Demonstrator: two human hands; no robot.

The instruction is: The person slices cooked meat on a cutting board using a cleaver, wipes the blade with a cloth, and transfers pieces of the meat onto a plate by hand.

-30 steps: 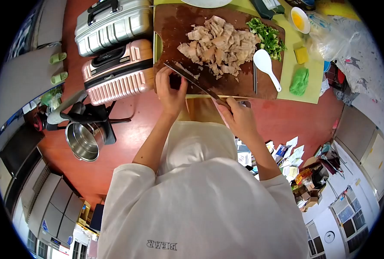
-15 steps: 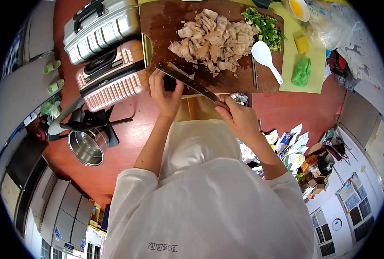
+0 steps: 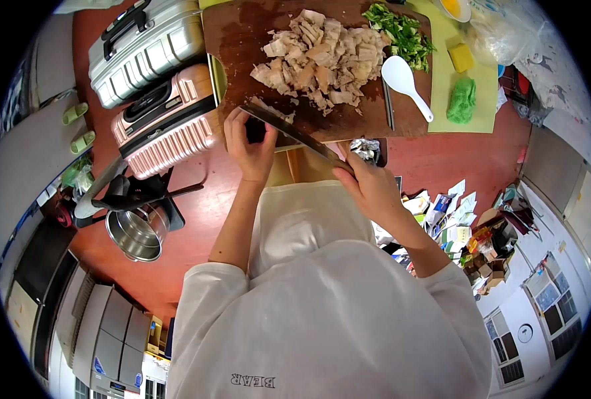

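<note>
My right hand (image 3: 373, 189) is wrapped round the handle of a knife (image 3: 295, 133). Its long, dark blade slants up to the left over the near edge of a brown wooden cutting board (image 3: 239, 40). At the blade's far end, my left hand (image 3: 250, 151) has its fingers and thumb bent against the blade; the fingertips are partly hidden. Small meat scraps (image 3: 274, 110) lie along the blade. Beyond it, a heap of sliced cooked meat (image 3: 325, 56) covers the middle of the board, with chopped greens (image 3: 402, 36) to its right.
A white spoon (image 3: 400, 76) and chopsticks (image 3: 388, 103) lie on the board's right. Past them are a yellow sponge (image 3: 461, 58), a green scrubber (image 3: 462, 101) and a bowl (image 3: 456, 9). Two suitcases (image 3: 166, 123) stand left; a steel pot (image 3: 136, 234) is lower left.
The board and its contents sit slightly higher and further left in view. Both hands keep nearly the same hold on the knife; the blade tip has shifted slightly relative to the meat heap.
</note>
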